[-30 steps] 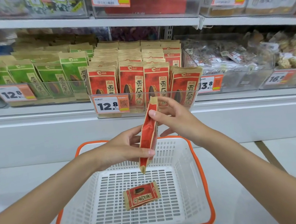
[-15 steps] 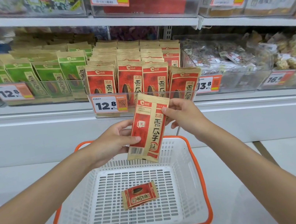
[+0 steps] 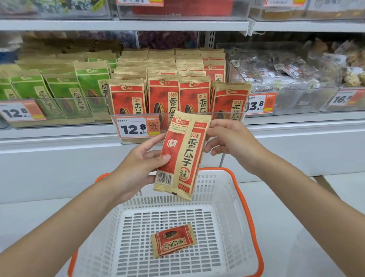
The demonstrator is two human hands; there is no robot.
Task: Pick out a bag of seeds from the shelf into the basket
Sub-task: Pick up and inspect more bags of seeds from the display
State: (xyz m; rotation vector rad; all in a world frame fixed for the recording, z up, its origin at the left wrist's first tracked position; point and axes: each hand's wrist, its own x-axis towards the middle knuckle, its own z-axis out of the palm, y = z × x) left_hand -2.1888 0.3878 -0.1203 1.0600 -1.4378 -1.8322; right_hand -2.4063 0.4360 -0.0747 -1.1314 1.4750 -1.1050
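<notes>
Since a second ago the bag of seeds has turned from edge-on to flat. Its barcode side now faces the camera, and it sits slightly higher. At 10 o'clock on the shelf, green seed bags stand upright behind a 12.8 price tag. The left grip holds the bag's left edge, thumb across the printed face and fingers behind it. The bag hangs tilted, its top toward 1 o'clock, in the air above the far rim of the white basket with orange handles; it is not yet inside. At 12 o'clock, behind the bag, rows of matching red seed bags stand in a clear bin. At 6 o'clock, a small red seed packet lies flat on the basket floor. The right grip pinches the bag's upper right edge, fingers curled. At 2 o'clock sit clear bins of mixed snacks.
</notes>
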